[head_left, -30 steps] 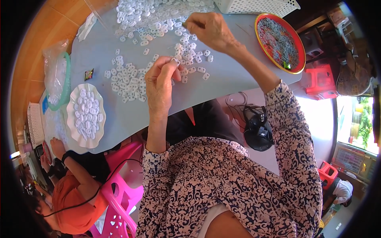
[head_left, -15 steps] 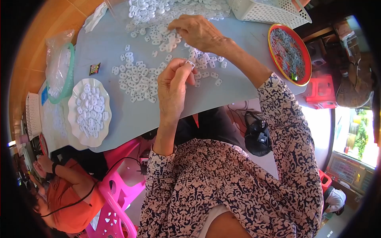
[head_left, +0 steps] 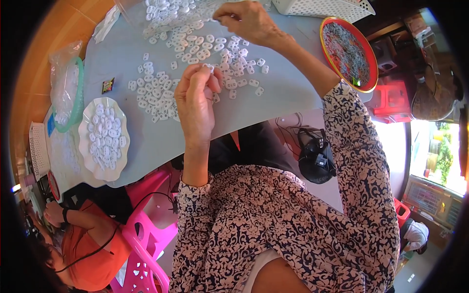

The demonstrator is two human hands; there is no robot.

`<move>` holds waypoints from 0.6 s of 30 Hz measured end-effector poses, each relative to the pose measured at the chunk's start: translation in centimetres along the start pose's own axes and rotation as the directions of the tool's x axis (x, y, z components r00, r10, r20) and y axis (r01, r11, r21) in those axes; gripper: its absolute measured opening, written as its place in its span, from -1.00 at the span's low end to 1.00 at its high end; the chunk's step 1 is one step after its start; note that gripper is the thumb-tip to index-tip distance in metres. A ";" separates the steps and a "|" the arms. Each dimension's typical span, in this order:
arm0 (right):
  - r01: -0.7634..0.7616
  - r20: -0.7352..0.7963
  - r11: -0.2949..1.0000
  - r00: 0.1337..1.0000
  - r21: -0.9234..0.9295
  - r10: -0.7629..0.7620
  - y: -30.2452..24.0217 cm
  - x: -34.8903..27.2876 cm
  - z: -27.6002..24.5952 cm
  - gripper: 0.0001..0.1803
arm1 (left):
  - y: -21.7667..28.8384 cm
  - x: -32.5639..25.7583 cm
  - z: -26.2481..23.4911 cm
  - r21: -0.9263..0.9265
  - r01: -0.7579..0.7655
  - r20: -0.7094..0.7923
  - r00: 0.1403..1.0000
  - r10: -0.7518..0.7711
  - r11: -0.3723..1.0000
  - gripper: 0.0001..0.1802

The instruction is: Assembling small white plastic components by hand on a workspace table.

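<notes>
**Two hands over the white parts**

Many small white plastic pieces point(head_left: 195, 53) lie scattered on the grey desk point(head_left: 273, 97). Left hand point(head_left: 195, 95) is raised at the near edge of the scatter, fingers pinched on one white piece. Right hand point(head_left: 244, 19) rests at the far side of the scatter, fingertips closed narrow; contents cannot be determined. White scalloped plate point(head_left: 103, 139) of pieces lies left of the scatter.

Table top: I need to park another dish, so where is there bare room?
Bare table lies between the white rings and the red-rimmed tray, and at the near edge right of the white scalloped dish. It is crowded around the left hand and right hand.
</notes>
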State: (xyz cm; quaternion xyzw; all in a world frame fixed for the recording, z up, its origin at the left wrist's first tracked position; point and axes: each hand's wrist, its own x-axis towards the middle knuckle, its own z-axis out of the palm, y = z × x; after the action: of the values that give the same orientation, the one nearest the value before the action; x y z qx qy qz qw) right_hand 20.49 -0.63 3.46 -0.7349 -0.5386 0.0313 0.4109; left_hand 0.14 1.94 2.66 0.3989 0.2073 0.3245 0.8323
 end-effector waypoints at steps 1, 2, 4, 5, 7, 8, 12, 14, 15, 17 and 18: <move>-0.042 -0.002 0.999 0.999 -0.009 0.042 0.3 -0.7 -0.7 -0.82 | -0.2 0.1 -0.2 0.008 -0.023 0.015 1.000 0.023 1.000 -0.87; -0.084 -0.004 0.996 0.996 -0.017 0.084 0.6 -1.5 -1.5 -0.82 | -0.4 0.3 -0.4 0.016 -0.048 0.029 0.998 0.047 0.999 -0.87; -0.126 0.000 0.991 0.992 -0.046 0.126 1.6 -3.1 -2.4 -0.81 | -0.7 0.6 -0.4 0.031 -0.058 0.047 0.997 0.056 0.998 -0.87; -0.185 -0.012 0.983 0.983 -0.022 0.185 2.3 -3.8 -2.5 -0.80 | -0.9 0.8 -0.3 0.043 -0.070 0.056 0.996 0.067 0.997 -0.87; -0.235 -0.029 0.972 0.972 0.010 0.235 2.4 -4.3 -2.6 -0.78 | -0.9 0.9 -0.3 0.064 -0.079 0.054 0.996 0.076 0.995 -0.86; -0.256 -0.022 0.964 0.966 0.069 0.258 2.4 -4.4 -2.7 -0.78 | -0.8 0.9 -0.3 0.079 -0.085 0.046 0.996 0.082 0.993 -0.86; -0.152 -0.045 0.987 0.987 0.047 0.154 2.8 -4.7 -2.1 -0.78 | -1.2 1.1 -0.5 0.103 -0.091 0.027 0.996 0.088 0.991 -0.87; -0.066 0.003 0.996 0.998 -0.062 0.066 2.5 -4.5 -1.9 -0.78 | -1.3 1.2 -0.6 0.100 -0.103 0.031 0.994 0.101 0.990 -0.87; 0.019 0.064 0.986 0.998 -0.168 -0.008 2.2 -4.4 -1.8 -0.78 | -1.3 1.2 -0.5 0.101 -0.107 0.031 0.994 0.104 0.989 -0.87; 0.003 0.042 0.980 0.999 -0.199 0.006 1.6 -4.1 -1.2 -0.80 | -1.3 1.2 -0.4 0.100 -0.101 0.039 0.994 0.098 0.990 -0.87; -0.047 0.076 0.976 0.995 -0.212 0.064 1.0 -3.9 -1.1 -0.80 | -1.2 1.2 -0.5 0.101 -0.102 0.034 0.994 0.099 0.990 -0.87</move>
State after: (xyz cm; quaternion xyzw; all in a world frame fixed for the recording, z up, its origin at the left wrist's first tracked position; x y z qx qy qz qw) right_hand 20.19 -4.49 2.01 -0.7869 -0.5347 0.0159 0.3076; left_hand 1.14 2.47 1.32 0.4557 0.1913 0.3493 0.7961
